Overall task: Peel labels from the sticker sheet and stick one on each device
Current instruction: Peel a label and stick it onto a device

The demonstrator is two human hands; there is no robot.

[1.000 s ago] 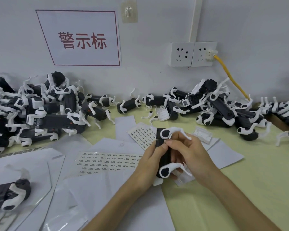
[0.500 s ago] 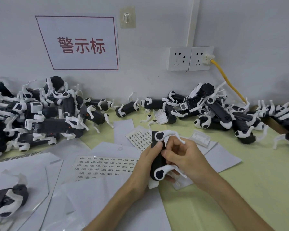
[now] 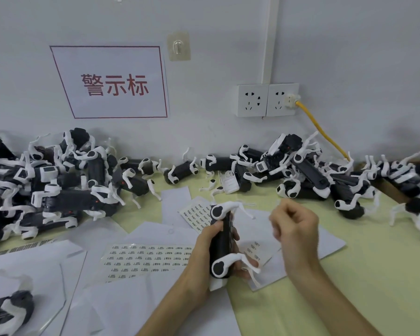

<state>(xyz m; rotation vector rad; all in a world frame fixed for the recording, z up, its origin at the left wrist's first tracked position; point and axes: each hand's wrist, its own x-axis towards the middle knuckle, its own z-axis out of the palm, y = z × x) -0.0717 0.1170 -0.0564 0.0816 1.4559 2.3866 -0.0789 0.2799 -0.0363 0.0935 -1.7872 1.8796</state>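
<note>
My left hand [image 3: 202, 248] grips a black device with white curved arms [image 3: 221, 246] upright above the papers at the centre. My right hand [image 3: 295, 223] hovers just right of the device, apart from it, blurred, with its fingers curled and nothing visible in them. A clear sticker sheet with rows of small labels [image 3: 146, 259] lies left of the device. A second label sheet [image 3: 196, 216] lies behind it, and a small piece with a few labels [image 3: 252, 248] lies just right of it.
Heaps of black-and-white devices crowd the back left [image 3: 58, 187] and back right [image 3: 308, 173] along the wall. One more device [image 3: 7, 311] lies at the near left. White backing papers [image 3: 121, 301] cover the yellow table [image 3: 374, 275]. A yellow cable [image 3: 320, 129] hangs from the wall socket.
My right hand has lifted off the device's upper end and drawn away to the right. My left hand keeps holding the device in about the same place.
</note>
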